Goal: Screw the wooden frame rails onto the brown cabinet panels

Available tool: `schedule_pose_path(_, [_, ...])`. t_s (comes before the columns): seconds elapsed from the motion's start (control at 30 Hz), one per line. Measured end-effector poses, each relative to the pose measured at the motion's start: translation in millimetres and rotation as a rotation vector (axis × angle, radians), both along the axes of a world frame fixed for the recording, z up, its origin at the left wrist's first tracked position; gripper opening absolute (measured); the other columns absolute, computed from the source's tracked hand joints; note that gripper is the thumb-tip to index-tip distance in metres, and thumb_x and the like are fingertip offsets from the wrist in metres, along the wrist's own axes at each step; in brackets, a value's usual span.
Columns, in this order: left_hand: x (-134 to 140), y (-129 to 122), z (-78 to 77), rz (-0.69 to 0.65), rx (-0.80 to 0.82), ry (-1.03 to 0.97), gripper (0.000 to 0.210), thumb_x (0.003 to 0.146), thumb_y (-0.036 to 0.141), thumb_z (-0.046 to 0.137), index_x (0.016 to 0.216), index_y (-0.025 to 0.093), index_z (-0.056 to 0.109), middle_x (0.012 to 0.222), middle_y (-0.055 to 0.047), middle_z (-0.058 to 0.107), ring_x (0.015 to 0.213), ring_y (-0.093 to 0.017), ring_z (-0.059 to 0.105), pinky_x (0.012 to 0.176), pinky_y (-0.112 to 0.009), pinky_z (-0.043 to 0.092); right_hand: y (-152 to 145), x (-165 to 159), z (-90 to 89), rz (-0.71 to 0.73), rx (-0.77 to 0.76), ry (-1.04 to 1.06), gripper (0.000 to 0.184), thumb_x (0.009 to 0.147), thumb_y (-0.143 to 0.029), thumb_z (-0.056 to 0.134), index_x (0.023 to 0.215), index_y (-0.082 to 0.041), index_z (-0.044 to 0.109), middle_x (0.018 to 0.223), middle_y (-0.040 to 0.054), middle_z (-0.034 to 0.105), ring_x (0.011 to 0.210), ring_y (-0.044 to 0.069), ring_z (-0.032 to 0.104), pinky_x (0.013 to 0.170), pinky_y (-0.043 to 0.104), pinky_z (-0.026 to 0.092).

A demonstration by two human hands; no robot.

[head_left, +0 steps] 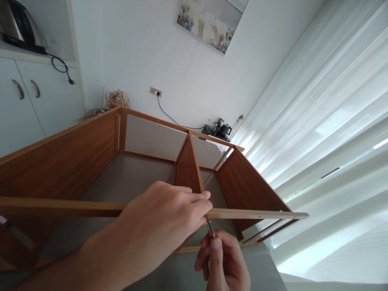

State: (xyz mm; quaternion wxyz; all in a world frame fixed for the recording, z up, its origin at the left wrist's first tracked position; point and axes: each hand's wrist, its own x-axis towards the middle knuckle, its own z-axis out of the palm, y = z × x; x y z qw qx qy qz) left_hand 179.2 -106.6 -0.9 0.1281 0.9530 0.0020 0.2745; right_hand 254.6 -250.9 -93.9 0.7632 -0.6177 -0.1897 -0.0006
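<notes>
My left hand (163, 214) reaches across from the left and is closed over the light wooden rail (260, 214), where the middle divider panel (189, 161) meets it. Just below that spot, my right hand (222, 258) pinches a thin metal screw (211, 228) between thumb and fingers. The screw's upper end is close to the rail's underside and my left fingertips; whether it touches the wood I cannot tell. Both hands are at the near edge of a brown wooden cabinet frame (72, 161) with a grey panel at its bottom.
Sheer white curtains (327, 133) hang along the right. Against the far wall sits a black coffee maker (222, 128), its cord running to a socket (156, 91). A kettle (22, 26) stands on a white cupboard (26, 97) at upper left. A framed picture (210, 24) hangs above.
</notes>
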Motion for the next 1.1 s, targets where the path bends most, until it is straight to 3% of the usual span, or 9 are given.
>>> schedule_pose_path(0.13, [-2.1, -0.4, -0.1, -0.006, -0.009, 0.006, 0.027, 0.099, 0.017, 0.07, 0.124, 0.027, 0.068, 0.12, -0.001, 0.078, 0.094, -0.019, 0.077, 0.076, -0.028, 0.055, -6.5, 7.0, 2.3, 0.033, -0.057, 0.009, 0.037, 0.092, -0.058, 0.074, 0.095, -0.022, 0.069, 0.072, -0.0035, 0.064, 0.044, 0.004, 0.049, 0.044, 0.018, 0.033])
schedule_pose_path(0.27, [-6.7, -2.7, 6.0, -0.052, -0.011, 0.003, 0.018, 0.1, 0.02, 0.069, 0.115, 0.03, 0.068, 0.133, 0.002, 0.075, 0.113, -0.021, 0.075, 0.085, -0.032, 0.058, -13.6, 14.4, 8.2, 0.09, -0.105, -0.011, 0.033, 0.092, -0.056, 0.074, 0.096, -0.023, 0.071, 0.078, -0.0029, 0.06, 0.048, 0.003, 0.045, 0.046, 0.019, 0.032])
schedule_pose_path(0.5, [-8.9, -4.7, 7.7, -0.051, -0.006, 0.016, 0.013, 0.103, 0.023, 0.064, 0.112, 0.032, 0.066, 0.137, 0.001, 0.072, 0.115, -0.023, 0.074, 0.085, -0.038, 0.057, -16.7, 19.1, 25.7, 0.124, -0.12, -0.124, 0.017, 0.096, -0.043, 0.072, 0.1, -0.027, 0.071, 0.083, -0.0033, 0.056, 0.052, 0.002, 0.042, 0.045, 0.019, 0.028])
schedule_pose_path(0.67, [-8.6, -4.4, 8.4, -0.048, 0.033, 0.001, 0.011, 0.104, 0.022, 0.062, 0.105, 0.03, 0.069, 0.134, 0.001, 0.074, 0.112, -0.023, 0.075, 0.08, -0.038, 0.058, -15.3, 20.0, 37.1, 0.092, -0.109, -0.233, 0.012, 0.096, -0.035, 0.072, 0.106, -0.028, 0.07, 0.091, -0.0006, 0.059, 0.064, 0.007, 0.053, 0.051, 0.019, 0.04])
schedule_pose_path(0.77, [-8.1, -3.8, 8.7, -0.051, 0.025, 0.028, 0.011, 0.104, 0.024, 0.063, 0.108, 0.031, 0.071, 0.139, 0.001, 0.071, 0.119, -0.021, 0.073, 0.086, -0.037, 0.059, -14.7, 20.6, 41.8, 0.091, -0.104, -0.282, 0.013, 0.097, -0.032, 0.071, 0.11, -0.029, 0.069, 0.095, 0.0, 0.061, 0.072, 0.009, 0.058, 0.059, 0.019, 0.046])
schedule_pose_path(0.97, [-5.6, -2.3, 6.4, -0.054, 0.011, 0.075, 0.016, 0.102, 0.025, 0.066, 0.116, 0.033, 0.071, 0.144, 0.001, 0.068, 0.127, -0.02, 0.07, 0.092, -0.036, 0.059, -12.6, 18.4, 43.0, 0.129, -0.045, -0.311, 0.031, 0.097, -0.023, 0.071, 0.126, -0.034, 0.066, 0.094, -0.0018, 0.062, 0.075, 0.008, 0.063, 0.062, 0.017, 0.049])
schedule_pose_path(1.1, [-4.8, -1.5, 6.4, -0.046, 0.001, 0.095, 0.013, 0.103, 0.028, 0.066, 0.114, 0.033, 0.071, 0.144, 0.001, 0.068, 0.126, -0.021, 0.07, 0.092, -0.036, 0.059, -14.4, 17.7, 43.4, 0.132, -0.067, -0.29, 0.03, 0.099, -0.022, 0.069, 0.127, -0.032, 0.064, 0.095, -0.0015, 0.065, 0.07, 0.009, 0.065, 0.059, 0.02, 0.05])
